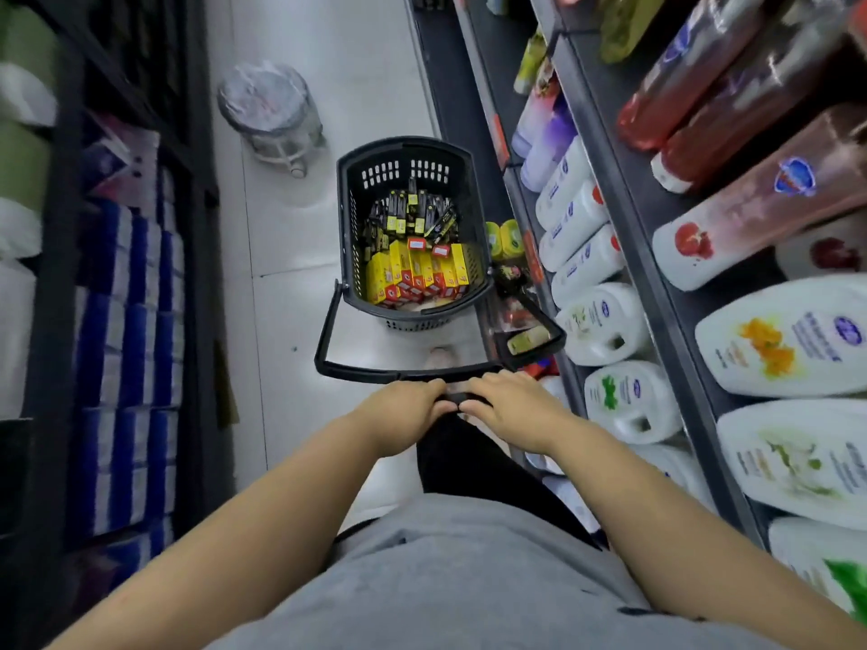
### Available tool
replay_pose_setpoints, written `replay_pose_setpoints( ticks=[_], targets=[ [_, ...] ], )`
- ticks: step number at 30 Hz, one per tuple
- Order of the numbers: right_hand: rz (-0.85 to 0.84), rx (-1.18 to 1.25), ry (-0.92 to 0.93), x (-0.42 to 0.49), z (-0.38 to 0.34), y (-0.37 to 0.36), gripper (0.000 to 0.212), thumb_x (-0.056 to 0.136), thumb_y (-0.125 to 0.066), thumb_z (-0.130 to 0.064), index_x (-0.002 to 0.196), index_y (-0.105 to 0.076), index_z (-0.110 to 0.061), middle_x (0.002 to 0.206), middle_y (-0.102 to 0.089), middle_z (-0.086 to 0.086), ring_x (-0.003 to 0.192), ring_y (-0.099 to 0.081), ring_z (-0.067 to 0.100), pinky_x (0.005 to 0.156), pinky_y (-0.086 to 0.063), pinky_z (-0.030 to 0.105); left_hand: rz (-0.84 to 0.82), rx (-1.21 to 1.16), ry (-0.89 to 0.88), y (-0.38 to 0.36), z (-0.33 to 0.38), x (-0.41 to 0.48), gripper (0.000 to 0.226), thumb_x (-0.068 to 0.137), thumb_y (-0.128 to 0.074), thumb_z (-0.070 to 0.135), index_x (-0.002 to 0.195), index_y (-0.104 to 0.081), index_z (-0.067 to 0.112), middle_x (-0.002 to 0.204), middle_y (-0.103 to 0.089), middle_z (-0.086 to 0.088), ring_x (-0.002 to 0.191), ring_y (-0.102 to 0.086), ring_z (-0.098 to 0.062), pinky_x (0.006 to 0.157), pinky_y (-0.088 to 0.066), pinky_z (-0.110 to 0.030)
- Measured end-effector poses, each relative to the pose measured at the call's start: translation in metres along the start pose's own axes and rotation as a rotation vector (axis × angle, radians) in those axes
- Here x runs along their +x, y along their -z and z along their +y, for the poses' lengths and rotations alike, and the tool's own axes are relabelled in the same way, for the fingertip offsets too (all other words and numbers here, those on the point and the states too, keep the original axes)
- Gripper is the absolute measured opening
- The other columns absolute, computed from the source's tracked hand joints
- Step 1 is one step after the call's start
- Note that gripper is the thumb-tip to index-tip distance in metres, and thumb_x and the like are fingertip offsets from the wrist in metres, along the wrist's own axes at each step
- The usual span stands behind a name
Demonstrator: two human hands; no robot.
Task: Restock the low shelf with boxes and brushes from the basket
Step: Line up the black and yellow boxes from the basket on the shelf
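Behind the basket (403,173), left hand (403,408) and right hand (509,405) grip its handle (356,370) side by side; yellow boxes (417,274) fill its handle end, dark brush packs (413,218) beyond.

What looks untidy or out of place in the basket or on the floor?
The dark brush packs at the far end of the basket lie jumbled and crossed, while the yellow boxes beside them stand in tidy rows. A round plastic-wrapped object stands on the aisle floor. Nothing looks spilled.
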State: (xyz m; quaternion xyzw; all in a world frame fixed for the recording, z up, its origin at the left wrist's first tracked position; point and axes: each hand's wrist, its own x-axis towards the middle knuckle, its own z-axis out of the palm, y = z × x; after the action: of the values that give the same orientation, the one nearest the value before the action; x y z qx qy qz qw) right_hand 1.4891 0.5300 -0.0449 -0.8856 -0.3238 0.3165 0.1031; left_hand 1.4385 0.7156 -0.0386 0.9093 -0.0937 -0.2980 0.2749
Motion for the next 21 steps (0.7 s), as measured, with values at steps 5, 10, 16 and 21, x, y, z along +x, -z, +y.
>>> replay_pose_setpoints(
  ticks=[5, 10, 16, 21],
  targets=[
    [-0.023, 0.061, -0.008, 0.1, 0.027, 0.07, 0.037, 0.098, -0.035, -0.042, 0.126, -0.052, -0.025, 0.111, -0.057, 0.003, 0.108, -0.046, 0.024, 0.086, -0.032, 0.035, -0.042, 0.033, 0.077, 0.088, -0.029, 0.083, 0.034, 0.101, -0.032, 0.036, 0.101, -0.05, 0.007, 0.103, -0.062, -0.013, 0.09, -0.056, -0.03, 0.069, -0.035, -0.035],
    [-0.001, 0.063, 0.011, 0.193, 0.051, 0.153, 0.032, 0.097, -0.038, -0.041, 0.114, -0.056, -0.021, 0.11, -0.06, 0.006, 0.106, -0.048, 0.027, 0.076, -0.026, 0.033, -0.009, 0.017, 0.127, 0.178, -0.054, 0.153, 0.035, 0.102, -0.031, 0.035, 0.1, -0.049, 0.005, 0.102, -0.061, -0.016, 0.092, -0.055, -0.033, 0.069, -0.033, -0.035],
    [0.034, 0.064, 0.021, 0.269, 0.066, 0.217, 0.031, 0.095, -0.039, -0.045, 0.11, -0.059, -0.027, 0.108, -0.063, -0.001, 0.104, -0.051, 0.022, 0.078, -0.029, 0.033, -0.107, -0.043, 0.124, 0.26, -0.085, 0.21, 0.027, 0.098, -0.041, 0.028, 0.104, -0.048, 0.004, 0.11, -0.059, -0.018, 0.1, -0.054, -0.033, 0.079, -0.038, -0.038],
    [0.076, 0.052, 0.022, 0.337, 0.066, 0.267, 0.03, 0.094, -0.04, -0.046, 0.109, -0.06, -0.029, 0.102, -0.064, -0.006, 0.1, -0.052, 0.018, 0.077, -0.028, 0.031, -0.122, -0.099, 0.091, 0.326, -0.128, 0.25, 0.026, 0.099, -0.038, 0.031, 0.107, -0.048, 0.007, 0.108, -0.059, -0.014, 0.098, -0.054, -0.031, 0.077, -0.038, -0.037]
  ],
)
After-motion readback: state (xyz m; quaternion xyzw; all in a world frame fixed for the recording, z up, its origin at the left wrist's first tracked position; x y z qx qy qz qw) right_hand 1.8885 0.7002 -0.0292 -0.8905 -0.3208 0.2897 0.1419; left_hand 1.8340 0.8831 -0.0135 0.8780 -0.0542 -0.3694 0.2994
